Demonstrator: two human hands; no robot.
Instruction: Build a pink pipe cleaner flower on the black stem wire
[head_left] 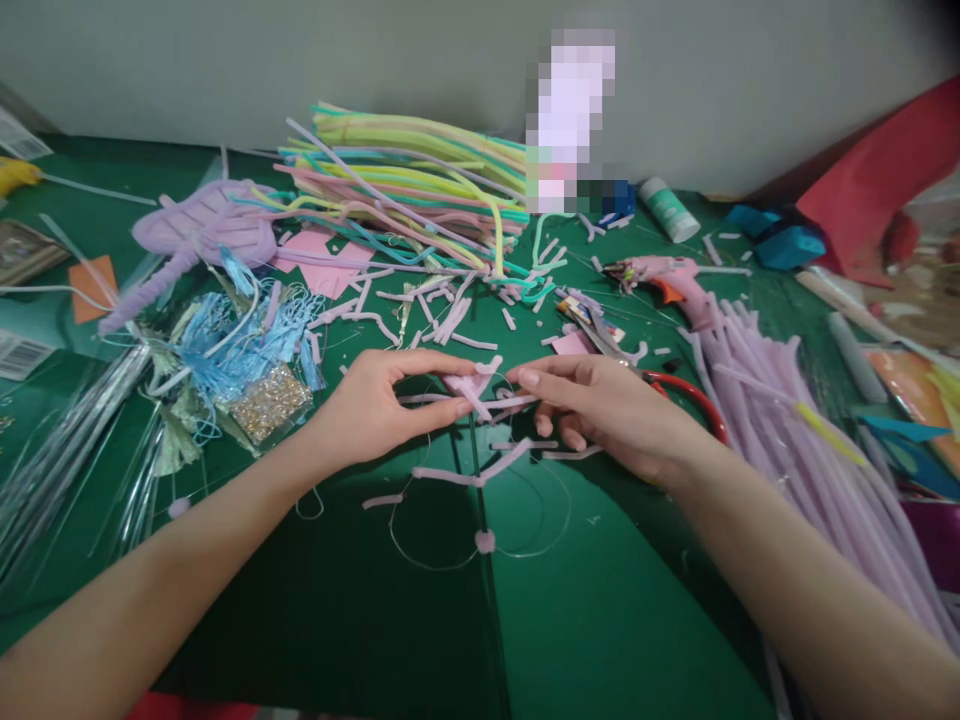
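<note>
My left hand [382, 405] pinches a small folded piece of lilac pipe cleaner [474, 386] between thumb and forefinger, above the table. My right hand [607, 405] faces it from the other side, fingers curled and thumb tip by the strip's right end; it appears to pinch this end, partly hidden by the fingers. Thin clear wire loops [442, 568] hang or lie below the hands, with a lilac fuzzy ball [485, 541] at their bottom. Bent lilac pipe cleaner bits [450, 478] lie just under the hands.
Behind the hands lie cut lilac scraps [452, 320] and a bundle of coloured pipe cleaners [420, 165]. A pink glue gun [667, 272], red-handled scissors [694, 390] and lilac pipe cleaners [780, 410] are at right. Blue tassels [225, 320] and a bead packet [270, 400] sit left.
</note>
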